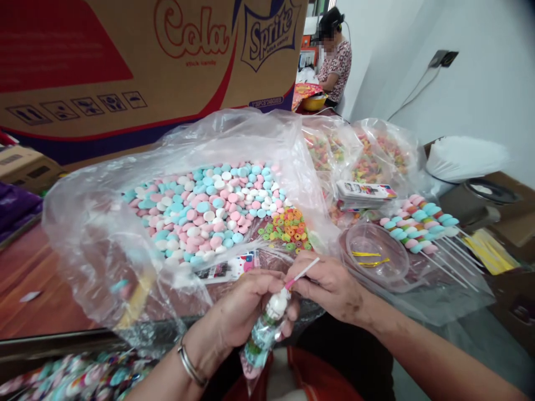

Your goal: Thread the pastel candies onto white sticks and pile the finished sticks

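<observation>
My left hand (254,303) is wrapped round a candy skewer (267,328) in a clear bag, its pastel and green sweets tilted downward. The fingers of my right hand (324,281) pinch the gathered neck of the bag, where a bit of pink shows around the white stick (307,268). Just beyond my hands lie pink, blue and white round candies (204,209) on a large plastic bag (96,206). Small fruit-coloured candy rings (290,228) are heaped beside them. A printed card (229,267) lies close to my left fingers.
A round clear tub (378,253) holds gold twist ties. Finished skewers (422,223) lie right of it, with stacked cards (365,192) behind. A large carton (146,72) stands at the back. Bagged skewers (79,376) fill the lower left. Another person (336,67) sits farther back.
</observation>
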`<state>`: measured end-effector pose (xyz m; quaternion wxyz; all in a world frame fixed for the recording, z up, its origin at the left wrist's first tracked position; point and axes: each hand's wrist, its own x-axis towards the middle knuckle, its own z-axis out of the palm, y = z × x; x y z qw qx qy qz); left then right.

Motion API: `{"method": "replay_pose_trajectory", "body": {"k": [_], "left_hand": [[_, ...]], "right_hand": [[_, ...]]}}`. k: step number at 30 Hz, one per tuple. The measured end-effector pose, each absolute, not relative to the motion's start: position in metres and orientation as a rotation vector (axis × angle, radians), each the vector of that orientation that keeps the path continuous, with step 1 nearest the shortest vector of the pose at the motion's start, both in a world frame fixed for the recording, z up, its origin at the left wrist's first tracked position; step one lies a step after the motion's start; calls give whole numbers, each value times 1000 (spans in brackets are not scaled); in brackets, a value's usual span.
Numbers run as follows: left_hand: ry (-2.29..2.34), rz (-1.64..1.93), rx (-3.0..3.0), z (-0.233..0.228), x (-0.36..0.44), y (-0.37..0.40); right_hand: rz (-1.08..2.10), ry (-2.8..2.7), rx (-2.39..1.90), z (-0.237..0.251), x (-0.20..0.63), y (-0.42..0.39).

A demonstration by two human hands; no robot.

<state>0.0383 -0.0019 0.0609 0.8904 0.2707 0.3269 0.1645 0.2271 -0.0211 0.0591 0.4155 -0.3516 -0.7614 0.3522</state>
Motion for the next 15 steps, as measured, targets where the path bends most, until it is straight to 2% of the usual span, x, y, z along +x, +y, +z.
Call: {"method": "replay_pose_trajectory", "body": {"k": [4,11,13,15], "left_hand": [[540,243,586,61,32,-3],[794,223,942,79,27,-1],[874,270,1006,79,28,-2],[910,292,990,77,28,-4]], "right_hand": [[699,-2018,-888,64,228,-24],[824,-1787,-1163,58,218,-35],[573,-1813,-1273,55,218,-40],[152,-1961,-1256,55,220,-45]]}}
